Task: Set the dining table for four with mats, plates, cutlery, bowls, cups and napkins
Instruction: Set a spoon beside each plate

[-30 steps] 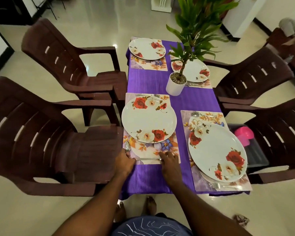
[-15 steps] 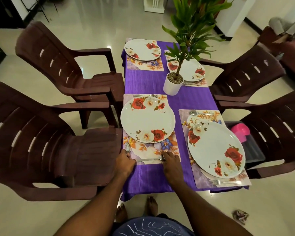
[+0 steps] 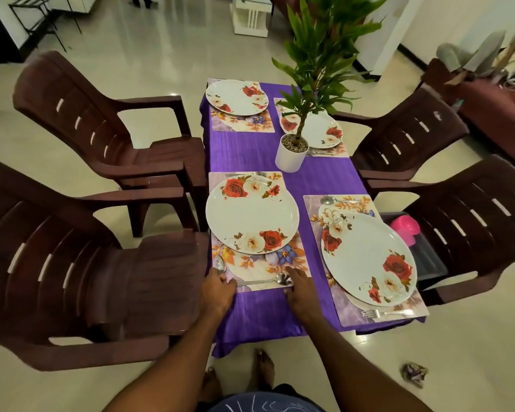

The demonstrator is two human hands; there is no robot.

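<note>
Both hands rest on the near-left mat (image 3: 259, 270). The left hand (image 3: 217, 292) has a curled grip at a spoon (image 3: 220, 265); what it holds is unclear. The right hand (image 3: 301, 288) lies flat, its grip wide, beside a second spoon (image 3: 265, 281). No writing is readable.

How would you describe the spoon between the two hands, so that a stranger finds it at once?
Start at the purple table and take the floral mat nearest the person, on the left side. Along its near edge lies a spoon, crosswise, below the plate. Unlike the other cutlery, it spans from the left hand to the right hand.

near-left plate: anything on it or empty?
Empty. The near-left plate shows only its printed roses; the cutlery lies on the mat beside it.
</note>
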